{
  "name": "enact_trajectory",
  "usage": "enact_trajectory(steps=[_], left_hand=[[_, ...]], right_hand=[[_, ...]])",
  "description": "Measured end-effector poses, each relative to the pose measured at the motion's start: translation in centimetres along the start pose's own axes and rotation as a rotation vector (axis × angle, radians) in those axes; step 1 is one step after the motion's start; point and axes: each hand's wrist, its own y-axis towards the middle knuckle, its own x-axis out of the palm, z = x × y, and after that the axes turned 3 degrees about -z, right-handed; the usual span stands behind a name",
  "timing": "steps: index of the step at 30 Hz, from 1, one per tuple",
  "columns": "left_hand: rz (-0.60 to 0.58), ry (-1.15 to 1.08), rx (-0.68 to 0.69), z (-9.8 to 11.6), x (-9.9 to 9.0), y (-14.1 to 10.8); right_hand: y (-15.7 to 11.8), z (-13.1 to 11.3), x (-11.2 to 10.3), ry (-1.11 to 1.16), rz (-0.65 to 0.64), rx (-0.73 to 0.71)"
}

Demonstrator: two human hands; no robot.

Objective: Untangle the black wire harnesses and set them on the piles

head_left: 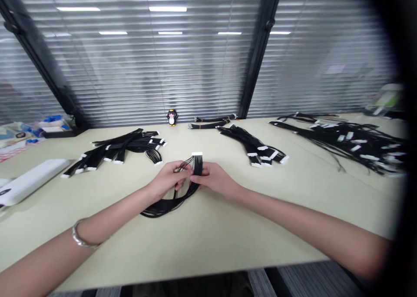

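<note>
Pinched between the fingers of our left hand [167, 178] and right hand [216, 178] is a looped bundle of thin, pliant black wires [166, 206], gathered flat below a white rectangular connector [197, 153]. Before us, grey slatted blinds [153, 71] stretch between dark slanting frames [261, 49], and under the bundle, near its middle, spreads our smooth cream tabletop [208, 240]. On it we see a tangled heap of black, white-tipped cables [345, 138] at right, a smaller fanned pile [125, 147] at left, a rounded white case [37, 181] and a tiny penguin figurine [172, 118].
</note>
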Motion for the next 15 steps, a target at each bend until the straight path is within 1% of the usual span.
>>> enact_trajectory(steps=[3,5,6,9,11,15], left_hand=[[0.076,-0.039,0.033,-0.17,0.13,0.23],[0.142,-0.107,0.068,-0.22,0.25,0.38],[0.157,-0.147,0.081,-0.20,0.31,0.43],[0.158,-0.253,0.095,-0.07,0.30,0.42],[0.161,-0.310,0.072,0.00,0.12,0.31],[0.151,-0.377,-0.004,0.08,-0.22,0.11]], right_hand=[[0.06,-0.27,0.02,0.025,0.009,0.024],[0.08,-0.48,-0.01,0.053,0.009,0.035],[0.09,-0.58,-0.02,0.070,0.012,0.034],[0.07,-0.77,0.03,0.137,0.012,0.010],[0.07,-0.70,0.14,0.171,0.022,0.012],[0.14,-0.12,0.32,0.151,0.114,0.025]])
